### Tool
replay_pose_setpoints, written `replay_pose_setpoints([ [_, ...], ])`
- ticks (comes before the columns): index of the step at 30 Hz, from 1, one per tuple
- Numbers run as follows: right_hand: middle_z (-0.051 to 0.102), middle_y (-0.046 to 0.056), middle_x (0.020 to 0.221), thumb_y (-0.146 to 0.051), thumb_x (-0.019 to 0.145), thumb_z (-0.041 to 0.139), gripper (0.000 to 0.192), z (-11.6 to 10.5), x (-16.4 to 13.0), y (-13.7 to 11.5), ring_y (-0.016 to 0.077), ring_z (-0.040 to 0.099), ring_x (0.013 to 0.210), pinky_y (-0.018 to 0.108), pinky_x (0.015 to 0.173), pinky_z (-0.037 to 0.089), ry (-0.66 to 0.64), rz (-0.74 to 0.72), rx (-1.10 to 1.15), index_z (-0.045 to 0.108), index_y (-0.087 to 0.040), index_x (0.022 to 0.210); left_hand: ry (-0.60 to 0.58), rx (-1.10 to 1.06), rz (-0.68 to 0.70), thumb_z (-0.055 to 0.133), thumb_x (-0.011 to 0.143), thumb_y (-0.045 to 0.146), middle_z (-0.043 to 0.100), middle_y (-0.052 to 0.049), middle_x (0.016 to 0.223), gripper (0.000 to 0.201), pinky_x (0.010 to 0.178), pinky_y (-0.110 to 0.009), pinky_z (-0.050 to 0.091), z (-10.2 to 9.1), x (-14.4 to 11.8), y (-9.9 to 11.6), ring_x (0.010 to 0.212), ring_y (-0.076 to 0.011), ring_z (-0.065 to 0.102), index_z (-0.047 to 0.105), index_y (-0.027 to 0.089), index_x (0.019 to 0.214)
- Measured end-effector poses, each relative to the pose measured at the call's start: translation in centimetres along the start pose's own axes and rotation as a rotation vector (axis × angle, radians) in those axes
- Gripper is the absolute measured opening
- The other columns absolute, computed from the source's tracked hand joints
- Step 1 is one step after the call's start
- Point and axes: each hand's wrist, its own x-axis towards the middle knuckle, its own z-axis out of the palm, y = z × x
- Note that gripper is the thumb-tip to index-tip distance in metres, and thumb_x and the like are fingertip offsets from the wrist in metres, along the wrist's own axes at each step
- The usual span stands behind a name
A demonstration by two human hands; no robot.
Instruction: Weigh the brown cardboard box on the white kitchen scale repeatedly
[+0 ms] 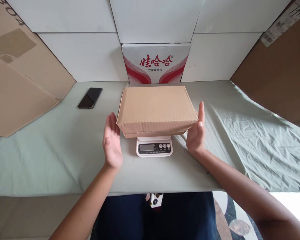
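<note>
Cardboard box [156, 108] on scale [154, 146], hands flanking, phone [90, 97] left

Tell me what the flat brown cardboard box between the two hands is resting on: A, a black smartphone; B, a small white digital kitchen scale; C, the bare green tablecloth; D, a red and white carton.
B: the flat brown cardboard box sits on the small white digital kitchen scale, whose display panel pokes out beneath its front edge.
</note>
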Motion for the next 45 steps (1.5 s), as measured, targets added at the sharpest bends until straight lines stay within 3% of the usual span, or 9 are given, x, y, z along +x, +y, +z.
replay_pose_setpoints([
  [2, 0.047, -0.001, 0.163, -0.072, 0.095, 0.04, 0.072, -0.2, 0.4, 0.3, 0.0376, 0.035, 0.16, 0.075, 0.127, 0.025, 0.043, 0.058, 0.049, 0.023, -0.05, 0.162, 0.016, -0.009, -0.012, 0.047, 0.092, 0.076, 0.04, 0.006, 0.171, 0.065, 0.132, -0.048, 0.028, -0.2, 0.3, -0.3, 0.164, -0.0289, 0.025, 0.055, 0.046, 0.149],
  [6, 0.046, -0.001, 0.165, -0.075, 0.092, 0.042, 0.076, -0.2, 0.7, 0.9, 0.036, 0.033, 0.161, 0.07, 0.129, 0.026, 0.051, 0.133, 0.104, 0.028, -0.047, 0.161, 0.036, -0.027, -0.027, 0.049, 0.09, 0.078, 0.041, 0.001, 0.171, 0.071, 0.132, -0.049, 0.029, -0.2, 0.7, -0.9, 0.164, -0.0317, 0.026, 0.055, 0.04, 0.15],
  [17, 0.048, 0.0, 0.164, -0.076, 0.089, 0.05, 0.077, 0.6, 0.5, 0.4, 0.0342, 0.039, 0.157, 0.062, 0.131, 0.03, 0.054, 0.136, 0.161, 0.039, -0.042, 0.157, -0.026, -0.078, -0.024, 0.047, 0.092, 0.077, 0.042, 0.0, 0.17, 0.072, 0.129, -0.049, 0.034, 0.8, 0.9, -0.9, 0.163, -0.0319, 0.029, 0.053, 0.038, 0.152],
  [24, 0.05, -0.001, 0.161, -0.076, 0.09, 0.044, 0.073, 1.0, 0.4, -0.3, 0.0351, 0.041, 0.156, 0.063, 0.129, 0.034, 0.017, 0.076, 0.085, 0.039, -0.045, 0.156, -0.066, -0.075, -0.022, 0.045, 0.094, 0.074, 0.056, -0.007, 0.159, 0.072, 0.125, -0.046, 0.04, 1.5, 0.9, -0.7, 0.156, -0.0313, 0.042, 0.056, 0.032, 0.151],
  [30, 0.048, 0.0, 0.164, -0.072, 0.092, 0.047, 0.07, 1.4, -1.1, -1.5, 0.0362, 0.035, 0.16, 0.067, 0.132, 0.026, 0.064, 0.068, 0.097, 0.047, -0.039, 0.153, -0.031, 0.009, -0.147, 0.036, 0.095, 0.077, 0.058, -0.01, 0.157, 0.073, 0.123, -0.048, 0.041, 1.1, -1.0, 0.7, 0.152, -0.0326, 0.048, 0.061, 0.031, 0.145],
  [33, 0.058, 0.004, 0.154, -0.07, 0.094, 0.045, 0.062, 1.6, -2.2, -1.5, 0.0367, 0.046, 0.152, 0.063, 0.128, 0.037, 0.015, 0.047, 0.058, 0.056, -0.036, 0.144, -0.028, 0.043, -0.142, 0.036, 0.095, 0.078, 0.058, -0.011, 0.156, 0.075, 0.125, -0.049, 0.039, 1.4, -1.9, 1.0, 0.152, -0.034, 0.048, 0.06, 0.028, 0.146],
  [37, 0.068, 0.006, 0.135, -0.062, 0.092, 0.053, 0.05, 1.8, -2.8, -1.5, 0.0359, 0.062, 0.13, 0.059, 0.109, 0.055, -0.037, 0.045, 0.022, 0.061, -0.035, 0.133, -0.046, 0.11, -0.077, 0.042, 0.095, 0.075, 0.063, -0.012, 0.151, 0.073, 0.119, -0.049, 0.045, 1.6, -2.3, 0.7, 0.147, -0.0354, 0.053, 0.06, 0.027, 0.145],
  [41, 0.068, 0.006, 0.131, -0.058, 0.088, 0.058, 0.05, 2.3, -1.6, -1.9, 0.035, 0.062, 0.125, 0.056, 0.103, 0.056, -0.073, 0.003, 0.078, 0.06, -0.034, 0.132, -0.012, 0.101, -0.052, 0.043, 0.095, 0.074, 0.065, -0.012, 0.148, 0.068, 0.115, -0.046, 0.049, 2.2, -0.8, 1.0, 0.143, -0.0341, 0.056, 0.062, 0.028, 0.141],
  [45, 0.064, 0.006, 0.132, -0.058, 0.083, 0.058, 0.052, 3.0, 2.4, -1.3, 0.0351, 0.058, 0.129, 0.055, 0.106, 0.055, -0.072, -0.058, 0.041, 0.056, -0.035, 0.13, 0.065, 0.049, -0.064, 0.031, 0.098, 0.078, 0.065, -0.01, 0.146, 0.071, 0.119, -0.045, 0.045, 3.9, 4.0, 1.7, 0.146, -0.0307, 0.054, 0.064, 0.029, 0.138],
])
